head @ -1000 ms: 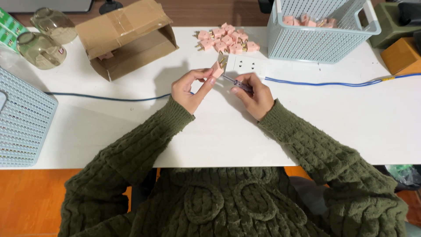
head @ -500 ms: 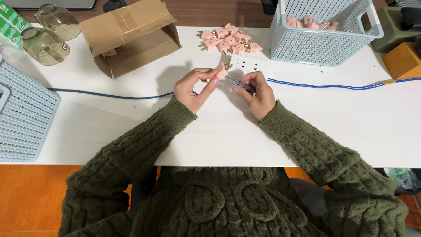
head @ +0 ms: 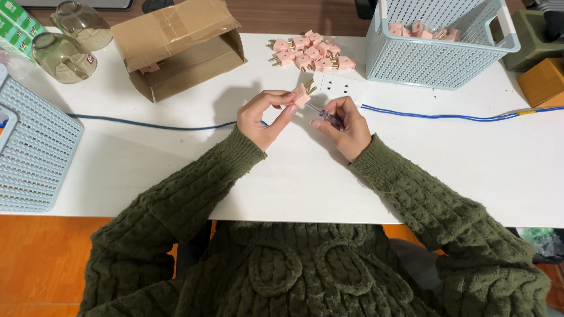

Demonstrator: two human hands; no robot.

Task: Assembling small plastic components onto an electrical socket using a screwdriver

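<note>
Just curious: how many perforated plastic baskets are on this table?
2: one pale blue perforated plastic basket at the far right, holding pink plugs; another pale blue perforated basket at the left edge, partly cropped.

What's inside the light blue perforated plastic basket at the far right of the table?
The light blue perforated plastic basket holds several pink plastic plug pieces, visible over its far rim. Its near wall hides the bottom, so how many lie there cannot be seen.
</note>
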